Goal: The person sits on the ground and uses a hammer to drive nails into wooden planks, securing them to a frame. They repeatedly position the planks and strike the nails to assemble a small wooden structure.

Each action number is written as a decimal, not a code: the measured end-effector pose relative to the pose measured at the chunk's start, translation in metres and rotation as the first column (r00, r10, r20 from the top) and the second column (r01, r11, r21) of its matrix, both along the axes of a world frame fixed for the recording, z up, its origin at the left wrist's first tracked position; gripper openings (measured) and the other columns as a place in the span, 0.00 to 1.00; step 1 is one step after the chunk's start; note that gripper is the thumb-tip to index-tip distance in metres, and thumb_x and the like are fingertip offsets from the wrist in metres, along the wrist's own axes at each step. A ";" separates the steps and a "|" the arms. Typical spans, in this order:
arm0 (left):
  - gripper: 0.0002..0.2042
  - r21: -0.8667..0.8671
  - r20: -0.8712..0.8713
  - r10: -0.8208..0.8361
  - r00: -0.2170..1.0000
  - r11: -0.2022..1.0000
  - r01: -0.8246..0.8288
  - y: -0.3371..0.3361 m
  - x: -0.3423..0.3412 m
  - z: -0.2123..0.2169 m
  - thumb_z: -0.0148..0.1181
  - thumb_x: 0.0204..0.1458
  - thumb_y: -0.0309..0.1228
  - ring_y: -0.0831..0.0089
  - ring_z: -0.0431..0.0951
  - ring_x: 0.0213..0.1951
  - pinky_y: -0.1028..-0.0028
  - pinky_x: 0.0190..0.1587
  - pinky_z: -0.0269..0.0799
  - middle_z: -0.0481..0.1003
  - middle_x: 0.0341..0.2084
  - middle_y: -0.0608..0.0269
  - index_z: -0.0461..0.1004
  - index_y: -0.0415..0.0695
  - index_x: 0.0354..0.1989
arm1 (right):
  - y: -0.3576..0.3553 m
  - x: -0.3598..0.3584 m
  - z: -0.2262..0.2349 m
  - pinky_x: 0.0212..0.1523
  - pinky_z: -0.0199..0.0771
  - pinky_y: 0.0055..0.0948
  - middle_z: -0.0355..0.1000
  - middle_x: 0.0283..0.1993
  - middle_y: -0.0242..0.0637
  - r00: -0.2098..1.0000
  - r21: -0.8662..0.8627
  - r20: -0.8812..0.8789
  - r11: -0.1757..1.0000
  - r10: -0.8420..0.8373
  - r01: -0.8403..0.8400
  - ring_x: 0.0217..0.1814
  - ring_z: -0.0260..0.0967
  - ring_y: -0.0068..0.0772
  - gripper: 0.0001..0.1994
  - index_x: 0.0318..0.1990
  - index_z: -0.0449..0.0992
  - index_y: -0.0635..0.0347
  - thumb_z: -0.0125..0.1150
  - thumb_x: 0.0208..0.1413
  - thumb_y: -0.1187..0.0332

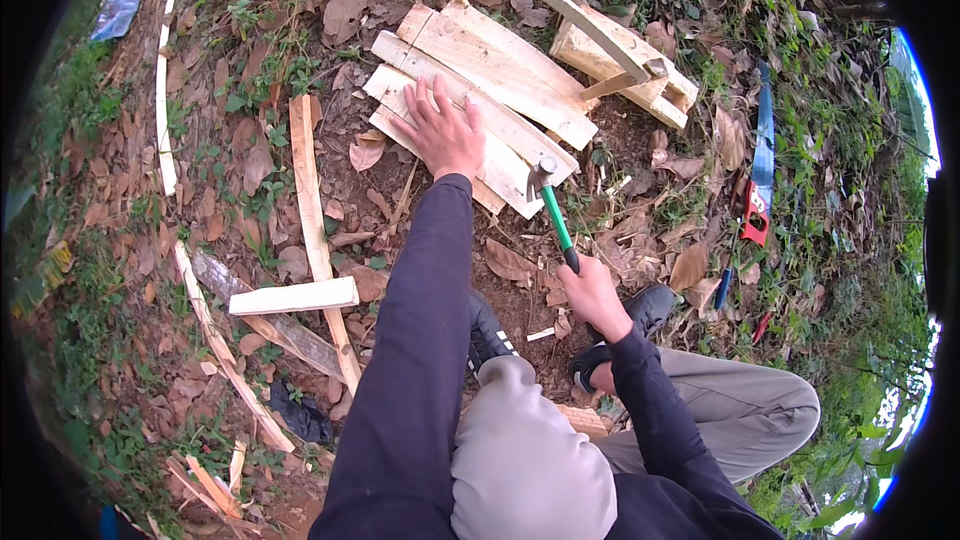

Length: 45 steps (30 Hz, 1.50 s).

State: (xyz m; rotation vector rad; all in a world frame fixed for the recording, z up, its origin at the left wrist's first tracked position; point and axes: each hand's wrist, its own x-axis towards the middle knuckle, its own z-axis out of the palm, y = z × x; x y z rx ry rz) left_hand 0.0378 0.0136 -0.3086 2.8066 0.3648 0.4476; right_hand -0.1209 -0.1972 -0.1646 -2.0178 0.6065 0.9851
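My left hand (446,130) lies flat with spread fingers on several pale wooden boards (505,130), which rest side by side on the ground ahead of me. In my right hand (594,294) is a hammer (559,224) with a green shaft and black grip. Its metal head is over the near right end of the boards; whether it touches them I cannot tell. Any nail under the head is hidden.
A handsaw (760,165) with a red handle lies at the right, above a blue-handled tool (723,289). A wooden frame (630,65) stands beyond the boards. Loose strips (312,210) and a short board (293,296) lie left. A plastic bottle (119,9) sits far left.
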 end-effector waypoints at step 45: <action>0.30 -0.002 -0.051 -0.011 0.999 1.000 0.011 -0.003 -0.010 -0.004 0.52 0.60 0.47 0.51 0.48 0.73 0.32 0.69 0.39 0.56 0.68 0.53 0.56 0.49 0.68 | 0.009 0.021 0.023 0.15 0.66 0.37 0.67 0.18 0.36 0.966 0.084 -0.258 0.996 -0.012 0.034 0.13 0.66 0.32 0.12 0.30 0.69 0.67 0.51 0.61 0.66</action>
